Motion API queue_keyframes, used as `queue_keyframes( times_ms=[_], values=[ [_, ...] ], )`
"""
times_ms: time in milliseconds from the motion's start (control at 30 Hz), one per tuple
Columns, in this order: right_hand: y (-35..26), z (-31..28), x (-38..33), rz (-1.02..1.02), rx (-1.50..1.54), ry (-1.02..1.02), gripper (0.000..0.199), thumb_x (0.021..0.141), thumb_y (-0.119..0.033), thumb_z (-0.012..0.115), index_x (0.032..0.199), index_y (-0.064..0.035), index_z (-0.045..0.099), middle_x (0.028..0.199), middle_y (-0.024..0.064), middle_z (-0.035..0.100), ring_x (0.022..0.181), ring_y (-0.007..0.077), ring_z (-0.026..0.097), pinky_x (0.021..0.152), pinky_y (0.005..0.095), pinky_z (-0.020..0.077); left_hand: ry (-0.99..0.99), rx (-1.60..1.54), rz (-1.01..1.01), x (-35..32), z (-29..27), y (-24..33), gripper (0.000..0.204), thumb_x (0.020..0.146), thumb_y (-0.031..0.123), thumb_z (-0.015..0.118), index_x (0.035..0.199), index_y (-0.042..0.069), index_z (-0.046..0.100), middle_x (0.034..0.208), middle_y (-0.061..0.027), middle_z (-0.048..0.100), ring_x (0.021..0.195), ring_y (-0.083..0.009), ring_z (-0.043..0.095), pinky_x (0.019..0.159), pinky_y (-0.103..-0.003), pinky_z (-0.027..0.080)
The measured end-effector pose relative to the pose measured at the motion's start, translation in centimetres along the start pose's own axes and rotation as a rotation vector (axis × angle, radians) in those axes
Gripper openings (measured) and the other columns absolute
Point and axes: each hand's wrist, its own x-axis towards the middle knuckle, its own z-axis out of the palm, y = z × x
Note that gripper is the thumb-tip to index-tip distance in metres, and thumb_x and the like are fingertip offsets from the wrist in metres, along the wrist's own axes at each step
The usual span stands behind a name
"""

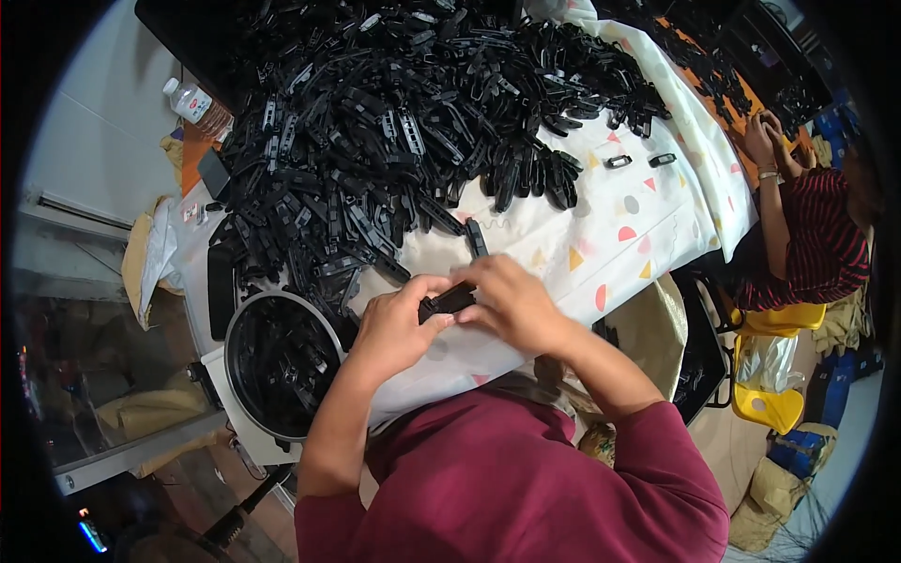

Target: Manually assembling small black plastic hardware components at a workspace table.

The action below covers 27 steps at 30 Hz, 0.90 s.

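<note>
A white cloth with coloured shapes [554, 220] covers our table, and on its far and left side lies a big heap of black plastic parts [375, 122]. At our left stands a round bucket [282, 294] with more such parts inside. Our left hand [394, 328] has its thumb and fingers closed on one black part [452, 298], above the near side of the cloth. Our right hand [514, 302] is at the right end of this part, with bent fingers; they are blurred, so we cannot tell if they grip or only press. To do this handling well, we should probably let the left hand be the steady holder, work gently with the right fingertips, and avoid to twist the plastic.
</note>
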Motion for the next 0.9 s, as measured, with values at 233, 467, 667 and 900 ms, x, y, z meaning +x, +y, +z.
queue_keyframes(
  times_ms=[233,467,667,900],
  values=[
    [10.1,-4.0,4.1,0.544,-0.585,0.166,0.025,0.077,-0.014,0.061,0.100,-0.0050,0.058,0.089,0.0155,0.057,0.079,0.0335,0.059,0.065,0.0409,0.0471,0.430,0.234,0.091,6.7,1.1,-0.9,0.033,0.069,0.015,0.070,0.100,0.009,0.062,0.090,-0.0097,0.060,0.084,-0.0294,0.059,0.073,-0.036,0.047],
    [10.0,-1.9,3.4,0.478,-0.737,-0.029,0.019,0.076,-0.017,0.059,0.086,-0.0016,0.051,0.079,0.0182,0.057,0.071,0.0349,0.060,0.061,0.0433,0.0486,0.350,0.523,-0.014,9.5,2.0,-0.1,0.036,0.070,0.038,0.069,0.090,0.008,0.064,0.087,-0.0126,0.061,0.082,-0.0318,0.060,0.068,-0.041,0.048],
    [5.2,-2.7,1.1,0.510,-0.288,0.148,0.024,0.075,-0.007,0.056,0.098,-0.0015,0.052,0.088,0.0177,0.060,0.071,0.0311,0.060,0.064,0.0394,0.0470,0.355,0.481,-0.317,9.5,2.0,0.4,0.035,0.072,0.037,0.065,0.089,0.007,0.062,0.086,-0.0157,0.064,0.083,-0.0355,0.061,0.070,-0.044,0.048],
    [3.7,-2.0,-2.4,0.690,0.822,0.196,0.031,0.084,0.000,0.047,0.114,-0.0018,0.053,0.098,0.0038,0.060,0.071,0.0088,0.053,0.063,0.0227,0.0428,0.423,0.446,-0.211,8.1,0.8,0.0,0.035,0.073,0.036,0.064,0.091,0.006,0.061,0.088,-0.0159,0.064,0.085,-0.0359,0.061,0.071,-0.044,0.048]
  ],
)
